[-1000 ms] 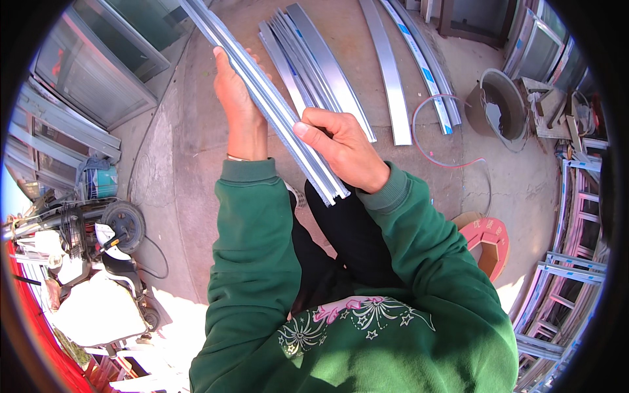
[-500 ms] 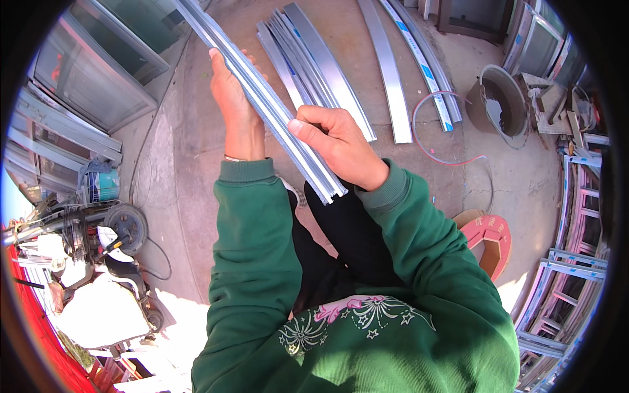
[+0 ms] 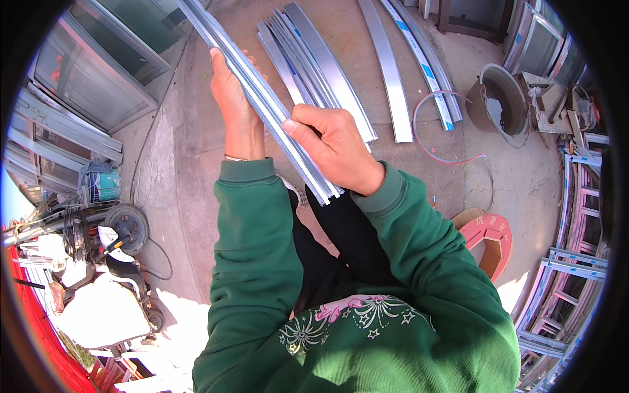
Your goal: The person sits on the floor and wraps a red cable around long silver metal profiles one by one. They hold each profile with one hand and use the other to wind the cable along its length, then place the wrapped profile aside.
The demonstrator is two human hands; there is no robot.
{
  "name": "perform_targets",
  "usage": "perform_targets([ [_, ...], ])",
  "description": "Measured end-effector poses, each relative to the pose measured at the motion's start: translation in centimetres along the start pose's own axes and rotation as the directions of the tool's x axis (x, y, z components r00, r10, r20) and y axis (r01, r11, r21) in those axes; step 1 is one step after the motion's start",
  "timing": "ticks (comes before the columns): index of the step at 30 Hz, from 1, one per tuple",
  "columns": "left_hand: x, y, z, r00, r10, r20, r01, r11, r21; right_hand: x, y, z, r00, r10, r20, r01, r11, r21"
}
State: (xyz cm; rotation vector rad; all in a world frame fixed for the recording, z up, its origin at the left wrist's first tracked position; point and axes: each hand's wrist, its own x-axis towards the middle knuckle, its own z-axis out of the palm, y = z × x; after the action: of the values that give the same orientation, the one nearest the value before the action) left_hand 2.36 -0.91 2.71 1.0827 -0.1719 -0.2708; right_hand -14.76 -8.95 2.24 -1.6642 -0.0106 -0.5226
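Observation:
I hold a bundle of long silvery metal strips [image 3: 262, 98] slanting from the upper left down toward my chest. My left hand [image 3: 232, 105] cups the bundle from the left side, fingers wrapped behind it. My right hand [image 3: 334, 147] grips the strips near their lower end, thumb on top. Both sleeves are green. More metal strips [image 3: 321, 65] lie in a fan on the concrete floor just beyond my hands.
Two longer profiles [image 3: 393, 72] lie on the floor to the right, by a red hose [image 3: 452, 160] and a dark bucket [image 3: 501, 98]. A red and tan box [image 3: 491, 242] sits at right. Window frames [image 3: 85, 85] lean at left, a scooter [image 3: 111, 262] stands lower left.
The bundle and both hands have shifted slightly up and to the left in view. The grip looks the same.

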Motion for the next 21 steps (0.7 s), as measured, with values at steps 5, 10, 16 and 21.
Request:
perform_targets([
  [5,-0.25,0.20,0.26,1.000,0.005,0.009,-0.005,1.000,0.005,-0.01,-0.30,0.12,0.980,0.188,0.058,-0.197,0.950,0.243],
  [10,-0.57,0.16,0.37,1.000,-0.010,0.018,0.010,1.000,0.011,-0.16,-0.23,0.20,0.977,0.207,0.053,-0.214,0.945,0.248],
  [16,-0.50,-0.19,0.57,0.999,-0.038,-0.007,0.038,0.999,-0.003,-0.01,0.18,0.05,0.987,0.160,0.025,-0.162,0.975,0.154],
  [21,-0.81,0.12,0.96,1.000,-0.025,-0.001,0.025,1.000,0.016,-0.15,0.57,-0.25,0.994,0.105,0.021,-0.106,0.993,0.058],
])
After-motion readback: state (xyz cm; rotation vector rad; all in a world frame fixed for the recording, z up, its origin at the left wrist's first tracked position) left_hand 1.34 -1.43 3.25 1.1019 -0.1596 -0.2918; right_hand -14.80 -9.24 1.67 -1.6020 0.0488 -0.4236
